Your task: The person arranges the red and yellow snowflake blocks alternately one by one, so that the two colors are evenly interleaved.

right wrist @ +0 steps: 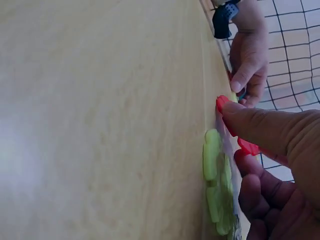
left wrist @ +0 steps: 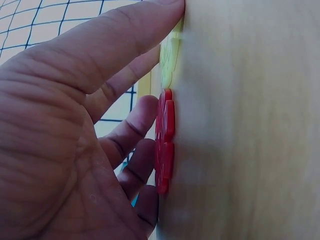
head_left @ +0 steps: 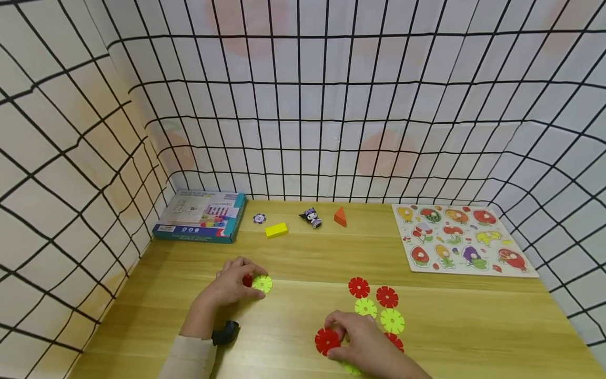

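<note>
In the head view my left hand lies low at the left of the table. Its thumb and index finger pinch the edges of a yellow-green notched disc. A red notched disc lies flat against it, partly under the fingers. My right hand pinches another red notched disc between thumb and fingers, tilted off the table in the right wrist view. Beyond that hand are two red discs and two yellow-green discs in rows. Another red disc and a yellow-green disc are partly hidden by it.
A flat boxed set stands at the back left. Along the back lie a small round token, a yellow block, a figurine and an orange triangular block. A fruit puzzle board is at right. Gridded cloth walls enclose the table.
</note>
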The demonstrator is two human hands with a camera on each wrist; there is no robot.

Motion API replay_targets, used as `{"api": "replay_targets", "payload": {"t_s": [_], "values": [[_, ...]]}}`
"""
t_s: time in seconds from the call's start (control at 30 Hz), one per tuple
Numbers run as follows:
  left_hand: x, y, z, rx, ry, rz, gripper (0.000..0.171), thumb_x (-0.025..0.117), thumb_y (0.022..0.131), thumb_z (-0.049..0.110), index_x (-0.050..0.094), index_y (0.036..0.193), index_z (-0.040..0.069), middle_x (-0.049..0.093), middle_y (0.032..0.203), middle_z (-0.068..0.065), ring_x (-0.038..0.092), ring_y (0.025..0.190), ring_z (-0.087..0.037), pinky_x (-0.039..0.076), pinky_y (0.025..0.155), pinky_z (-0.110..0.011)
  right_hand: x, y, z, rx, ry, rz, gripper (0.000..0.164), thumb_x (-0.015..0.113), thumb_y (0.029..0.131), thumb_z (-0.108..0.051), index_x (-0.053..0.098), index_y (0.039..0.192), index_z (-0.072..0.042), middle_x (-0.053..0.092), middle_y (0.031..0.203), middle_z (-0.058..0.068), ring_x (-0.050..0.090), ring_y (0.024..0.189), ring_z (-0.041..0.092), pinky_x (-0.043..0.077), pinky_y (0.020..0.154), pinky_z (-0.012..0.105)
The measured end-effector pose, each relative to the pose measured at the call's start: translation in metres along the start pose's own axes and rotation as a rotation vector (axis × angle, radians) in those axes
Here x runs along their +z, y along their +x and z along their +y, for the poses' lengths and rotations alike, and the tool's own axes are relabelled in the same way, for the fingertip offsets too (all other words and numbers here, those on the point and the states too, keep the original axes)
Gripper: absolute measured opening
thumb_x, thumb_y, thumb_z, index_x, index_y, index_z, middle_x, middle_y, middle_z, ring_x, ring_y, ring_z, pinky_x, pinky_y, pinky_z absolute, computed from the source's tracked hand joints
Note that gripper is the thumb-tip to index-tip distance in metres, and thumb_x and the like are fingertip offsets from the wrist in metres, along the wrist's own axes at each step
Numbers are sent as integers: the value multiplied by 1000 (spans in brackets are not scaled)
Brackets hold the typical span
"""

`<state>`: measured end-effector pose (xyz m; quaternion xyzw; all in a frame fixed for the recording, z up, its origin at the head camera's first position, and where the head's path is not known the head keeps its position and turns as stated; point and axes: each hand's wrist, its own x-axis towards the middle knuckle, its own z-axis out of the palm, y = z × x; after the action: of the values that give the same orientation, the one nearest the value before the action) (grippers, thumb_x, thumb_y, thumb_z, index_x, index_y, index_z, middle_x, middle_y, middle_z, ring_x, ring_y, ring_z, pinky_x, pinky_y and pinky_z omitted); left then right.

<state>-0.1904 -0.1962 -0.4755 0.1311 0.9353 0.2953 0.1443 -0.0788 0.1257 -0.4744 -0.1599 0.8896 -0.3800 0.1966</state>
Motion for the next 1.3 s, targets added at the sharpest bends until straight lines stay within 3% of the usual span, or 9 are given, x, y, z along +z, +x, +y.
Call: {"api": "replay_targets", "payload": {"t_s": [0.23,0.57,0.9,1.07,1.3], "values": [[1,1,0,2,-8,6,38,78,68,44,62,103,45,44,112,10,33,106,-21,28,84,-45,1,4,-6,-59,79,54,21,70,81,-32,59,100,-30,55,74,-9,51,61,8,43,55,22],[1,0,-1,-3,14,10,38,78,68,45,62,103,45,44,111,10,33,107,-22,28,82,-45,6,25,-28,-99,240,78,20,66,86,-26,60,105,-27,59,73,-2,59,55,16,46,48,25],[1,-1,2,-6,18,23,39,79,67,45,62,101,45,45,108,10,34,106,-22,30,82,-47,7,51,-55,-72,223,81,21,63,89,-25,55,108,-28,57,78,-3,62,62,14,41,46,25],[1,0,1,-7,10,20,38,79,67,44,62,101,45,46,108,10,34,105,-22,30,82,-48,8,69,-57,-78,220,124,22,63,88,-21,52,107,-25,58,76,-2,62,60,14,40,45,25],[1,2,0,-19,-1,9,38,79,67,44,62,101,46,46,108,9,34,105,-22,30,80,-45,10,96,-56,-21,167,188,23,65,87,-23,51,104,-22,61,67,-4,53,52,15,38,46,28]]}}
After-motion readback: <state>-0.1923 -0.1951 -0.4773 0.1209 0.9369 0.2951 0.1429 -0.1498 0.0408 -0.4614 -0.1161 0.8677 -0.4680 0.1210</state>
